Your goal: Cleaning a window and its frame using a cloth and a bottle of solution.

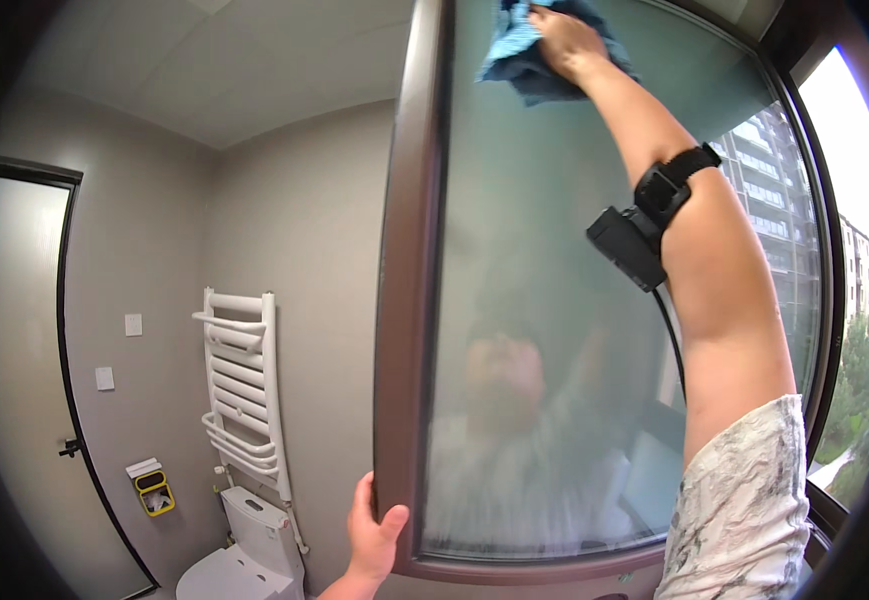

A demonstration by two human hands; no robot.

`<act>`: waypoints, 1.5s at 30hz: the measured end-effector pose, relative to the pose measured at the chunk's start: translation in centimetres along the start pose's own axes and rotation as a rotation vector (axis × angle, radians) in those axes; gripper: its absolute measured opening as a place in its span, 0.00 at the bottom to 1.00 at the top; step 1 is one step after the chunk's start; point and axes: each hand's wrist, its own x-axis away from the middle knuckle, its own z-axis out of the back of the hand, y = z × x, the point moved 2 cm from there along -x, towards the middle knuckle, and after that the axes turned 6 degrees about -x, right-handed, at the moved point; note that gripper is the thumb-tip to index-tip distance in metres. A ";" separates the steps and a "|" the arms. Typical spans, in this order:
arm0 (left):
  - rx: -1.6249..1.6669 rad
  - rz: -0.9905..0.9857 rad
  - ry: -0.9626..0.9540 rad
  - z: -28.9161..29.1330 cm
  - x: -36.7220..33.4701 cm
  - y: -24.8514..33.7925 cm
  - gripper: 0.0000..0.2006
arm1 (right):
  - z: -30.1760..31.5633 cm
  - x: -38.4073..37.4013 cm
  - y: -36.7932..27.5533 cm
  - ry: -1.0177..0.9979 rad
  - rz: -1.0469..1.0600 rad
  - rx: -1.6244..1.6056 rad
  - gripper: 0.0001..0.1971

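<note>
High up at the top of the view, my right hand [566, 45] is closed on a blue cloth [510, 58]. The cloth lies bunched against the upper part of a frosted-looking, misted glass pane [544, 220]. A brown window frame [406, 300] borders the pane. Low on its left edge, my left hand [374, 532] grips the frame, thumb toward me and fingertips partly hidden. My right arm reaches up across the pane, with a black strapped device [644, 225] and its cable on the forearm. A dim reflection shows in the glass.
White towel radiator [244, 390] and toilet [249, 540] stand at the left wall. Beside them are a yellow-rimmed wall holder [156, 494] and a framed glass door [19, 370]. Outdoors, buildings and trees [851, 385] show through the opening at right.
</note>
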 end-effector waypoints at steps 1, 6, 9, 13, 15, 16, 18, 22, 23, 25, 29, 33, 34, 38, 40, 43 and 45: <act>-0.015 -0.007 -0.008 -0.3 -0.2 -0.3 0.43 | -2.1 -0.2 -1.4 0.109 0.099 -0.064 0.28; -0.075 -0.017 -0.058 -0.5 -2.7 -1.7 0.42 | -6.5 3.6 -10.2 -0.003 0.202 -0.080 0.27; -0.099 -0.029 -0.079 -0.3 -3.4 -2.2 0.41 | -7.0 9.2 -12.4 0.066 0.313 0.059 0.26; -0.162 -0.018 -0.063 -0.3 -5.6 -3.0 0.38 | -10.1 16.8 -14.4 0.017 0.273 0.059 0.24; -0.169 -0.020 -0.070 -0.3 -6.1 -3.3 0.36 | -11.2 21.8 -15.0 0.043 0.341 -0.048 0.19; -0.177 -0.048 -0.062 -0.2 -6.2 -3.4 0.34 | -11.4 24.4 -15.7 0.026 0.354 -0.086 0.18; -0.071 -0.001 -0.100 -0.6 -6.7 -4.2 0.32 | -10.7 29.1 -16.6 -0.010 0.365 -0.138 0.15; 0.418 0.191 -0.108 0.8 -6.6 -4.4 0.32 | -9.9 35.4 -19.4 -0.146 0.328 -0.211 0.14; 0.523 0.304 -0.080 1.5 -6.5 -4.8 0.34 | -9.9 37.1 -19.4 -0.154 0.327 -0.196 0.14; 0.541 0.341 -0.153 5.2 -7.6 -8.7 0.39 | -9.3 40.3 -20.1 -0.180 0.323 -0.222 0.17; 0.589 0.420 -0.171 4.8 -8.1 -6.2 0.42 | -10.0 48.5 -21.8 -0.179 0.233 -0.221 0.18; 0.514 0.447 -0.083 3.5 -7.7 -3.7 0.44 | -8.6 55.6 -22.9 -0.272 0.295 -0.170 0.20; 0.445 0.435 -0.090 3.4 -7.8 -3.7 0.44 | -8.2 57.2 -22.4 -0.228 0.290 -0.246 0.25; 0.399 0.373 -0.298 5.1 -9.1 -5.3 0.39 | -5.3 61.3 -18.2 -0.215 0.362 -0.210 0.28; 0.310 0.408 -0.222 4.0 -8.6 -5.6 0.34 | -3.1 62.7 -13.7 -0.176 0.391 -0.142 0.24; 0.209 0.407 -0.101 4.7 -8.3 -5.6 0.31 | 1.0 63.0 -9.1 -0.168 0.428 -0.112 0.22; 0.224 0.391 -0.126 5.0 -8.4 -5.7 0.28 | 3.6 63.3 -5.5 -0.172 0.427 -0.170 0.20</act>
